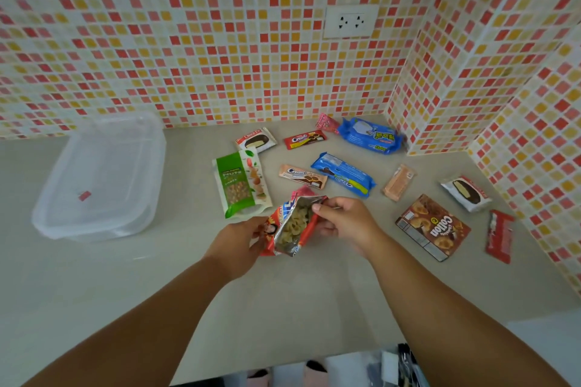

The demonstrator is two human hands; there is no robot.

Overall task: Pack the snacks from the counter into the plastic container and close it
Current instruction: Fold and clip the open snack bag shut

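We hold the opened red snack bag [290, 229] with both hands, a little above the worktop [176, 286], near its middle and closer to the front edge than the other snacks. Our left hand [237, 240] pinches the lower left side of the bag, and our right hand [342, 223] pinches the torn upper rim between thumb and fingers. The mouth is spread open and we see pale ring-shaped crisps inside (the silver lining shows too).

We judge the bag to be very light, soft and crinkly, and its content is fragile; a hard squeeze can crush it. Because it is open, it can spill if it tilts. It is better to take it by the rim, fold the mouth shut, and support it from below.

The plastic container [103, 173] stands near the back left of the worktop, well apart from the bag, and its lid seems to be on.
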